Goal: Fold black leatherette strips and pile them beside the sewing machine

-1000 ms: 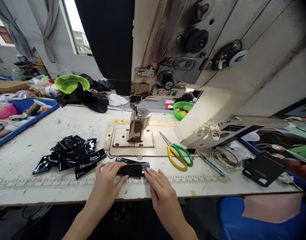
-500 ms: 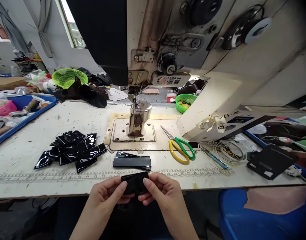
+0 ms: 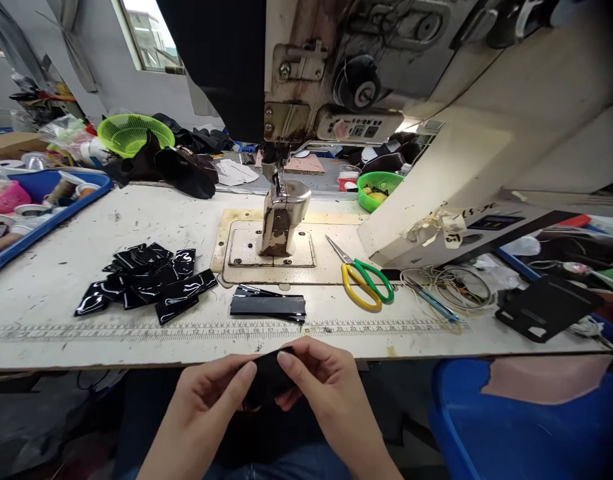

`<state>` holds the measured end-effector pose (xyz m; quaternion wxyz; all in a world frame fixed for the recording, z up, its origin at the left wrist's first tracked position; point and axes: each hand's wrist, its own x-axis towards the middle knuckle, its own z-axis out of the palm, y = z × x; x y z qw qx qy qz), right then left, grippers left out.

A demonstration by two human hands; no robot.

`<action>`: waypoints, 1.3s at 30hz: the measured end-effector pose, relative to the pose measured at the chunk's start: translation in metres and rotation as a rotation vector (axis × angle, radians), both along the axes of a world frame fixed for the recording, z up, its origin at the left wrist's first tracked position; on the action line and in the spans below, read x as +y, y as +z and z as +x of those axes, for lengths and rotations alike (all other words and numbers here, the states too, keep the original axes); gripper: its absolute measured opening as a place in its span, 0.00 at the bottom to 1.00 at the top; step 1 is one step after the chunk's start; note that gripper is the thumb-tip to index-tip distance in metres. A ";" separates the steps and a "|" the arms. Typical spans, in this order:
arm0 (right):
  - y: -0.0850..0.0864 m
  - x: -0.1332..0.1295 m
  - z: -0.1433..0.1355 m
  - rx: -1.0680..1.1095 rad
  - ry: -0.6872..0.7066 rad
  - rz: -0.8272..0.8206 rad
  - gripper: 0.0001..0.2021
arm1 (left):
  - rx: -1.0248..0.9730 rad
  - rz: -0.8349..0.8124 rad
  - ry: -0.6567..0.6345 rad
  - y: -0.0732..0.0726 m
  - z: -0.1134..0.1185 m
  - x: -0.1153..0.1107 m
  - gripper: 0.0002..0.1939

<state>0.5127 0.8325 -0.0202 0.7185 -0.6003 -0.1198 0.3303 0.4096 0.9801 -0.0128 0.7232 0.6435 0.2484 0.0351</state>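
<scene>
Between both hands, just off the table's front edge, is a small black piece of leather-like material. My left hand pinches its left side, thumb on top. My right hand grips its right side the same way; the fingers behind it are partly hidden. Beyond the hands, flat black strips lie stacked on the table. To their left is a loose pile of glossy black pieces. The post-bed sewing machine stands behind the strips.
Scissors with yellow and green handles lie right of the machine plate. A printed ruler runs along the white table. Farther right are a blue-handled tool, tangled cord and a black flat piece. A blue stool stands below.
The black piece is now bent and tilted between my fingers, where it was held flatter and wider before. The camera view has shifted, so the table sits slightly higher in the picture.
</scene>
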 end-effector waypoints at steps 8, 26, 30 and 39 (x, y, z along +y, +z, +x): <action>0.000 0.002 -0.012 -0.033 -0.010 0.009 0.19 | 0.004 0.086 0.213 0.004 0.001 -0.016 0.20; 0.001 -0.019 0.001 0.079 0.170 0.066 0.22 | 0.062 -0.125 0.217 0.001 -0.005 -0.005 0.26; -0.006 -0.021 0.003 0.156 0.179 0.114 0.26 | 0.108 -0.136 0.216 0.002 -0.003 -0.007 0.29; -0.009 -0.016 0.001 0.166 0.153 -0.008 0.27 | 0.068 -0.181 0.260 0.003 -0.002 -0.010 0.27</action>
